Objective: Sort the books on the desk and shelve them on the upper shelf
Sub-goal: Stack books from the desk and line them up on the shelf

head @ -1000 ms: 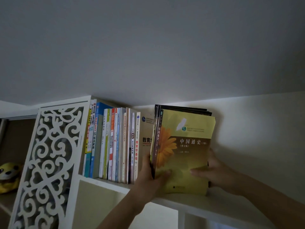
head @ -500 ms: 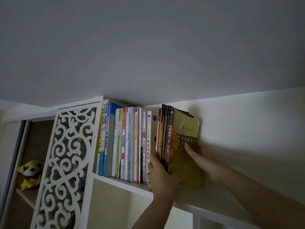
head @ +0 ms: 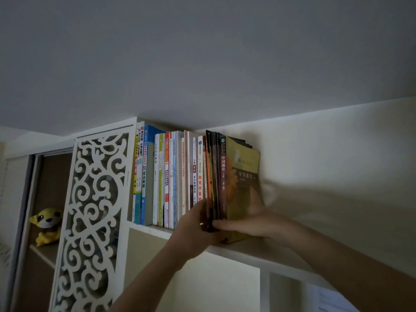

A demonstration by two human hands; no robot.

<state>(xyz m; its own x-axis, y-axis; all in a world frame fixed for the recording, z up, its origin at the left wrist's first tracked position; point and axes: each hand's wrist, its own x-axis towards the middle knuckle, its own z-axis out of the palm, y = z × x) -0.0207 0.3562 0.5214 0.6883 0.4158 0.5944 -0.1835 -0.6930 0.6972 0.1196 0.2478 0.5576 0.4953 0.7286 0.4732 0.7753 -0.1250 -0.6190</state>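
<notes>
A bundle of dark-spined books (head: pixel 215 176) stands on the white upper shelf (head: pixel 258 252), with a yellow-green flower-cover book (head: pixel 244 167) as its right end. It sits right beside the row of shelved books (head: pixel 166 176). My left hand (head: pixel 193 228) grips the bundle's lower left side, its fingers tucked between the bundle and the row. My right hand (head: pixel 254 221) holds the bundle from the right, with the thumb across the bottoms of the spines and the fingers against the yellow-green cover.
A white carved lattice panel (head: pixel 94 210) closes the shelf's left end. Behind it, a yellow plush toy (head: pixel 47 226) sits in a wooden cabinet. The ceiling is just above the book tops. The shelf runs on bare to the right along the wall (head: pixel 326 176).
The bundle has turned from cover-forward to spines-forward and slid left against the row. My right hand has dropped from flat on the cover to the bundle's lower edge.
</notes>
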